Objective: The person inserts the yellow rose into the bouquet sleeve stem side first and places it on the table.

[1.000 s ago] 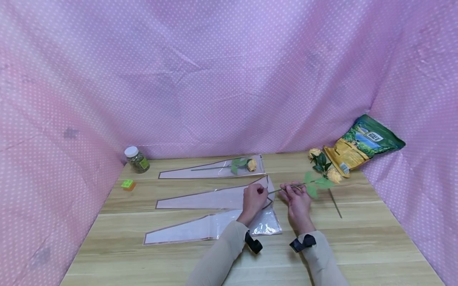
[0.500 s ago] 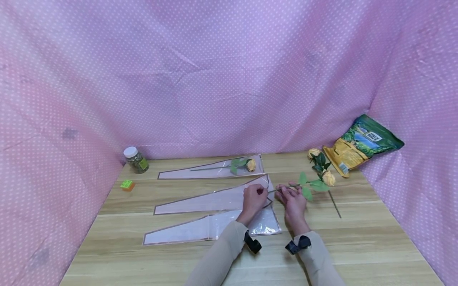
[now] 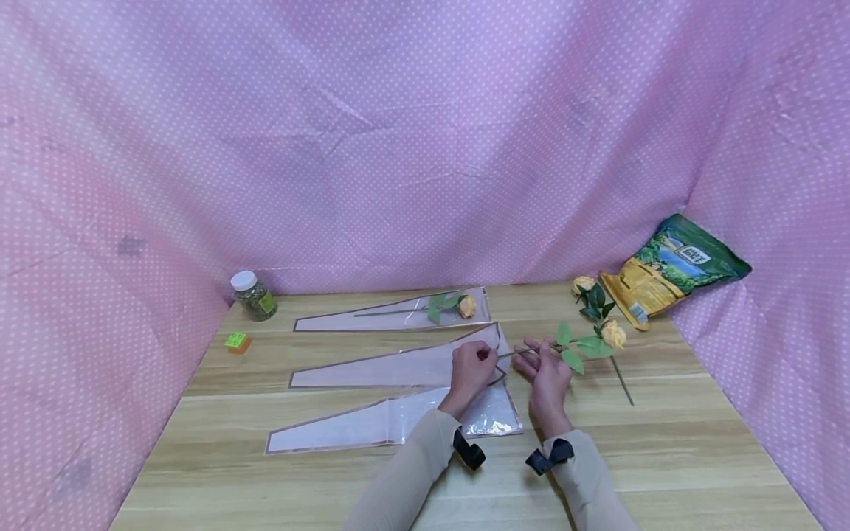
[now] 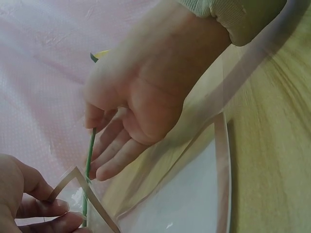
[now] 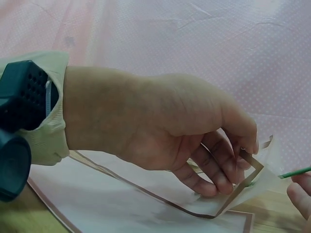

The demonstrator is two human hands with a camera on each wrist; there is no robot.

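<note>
In the head view my left hand (image 3: 473, 370) pinches the open mouth of the middle brown-edged flower sleeve (image 3: 378, 371). The sleeve's brown rim (image 5: 240, 187) is raised between thumb and fingers in the right wrist view. My right hand (image 3: 550, 380) pinches the green stem of a yellow artificial rose (image 3: 612, 334) between thumb and finger, other fingers extended. The stem (image 4: 92, 145) passes down by the lifted rim in the left wrist view, its lower end inside the mouth. The rose's head and leaves point right.
Another sleeve (image 3: 332, 431) lies nearer, and a far one (image 3: 319, 323) holds a yellow rose (image 3: 467, 306). A further rose (image 3: 583, 284) lies at right by a green-yellow bag (image 3: 684, 258). A white-lidded jar (image 3: 254, 296) and toy bricks (image 3: 237, 343) stand left.
My right hand has moved left with the rose, its stem going further toward the sleeve's mouth; its fingers have since spread more. My left hand keeps its pinch on the sleeve.
</note>
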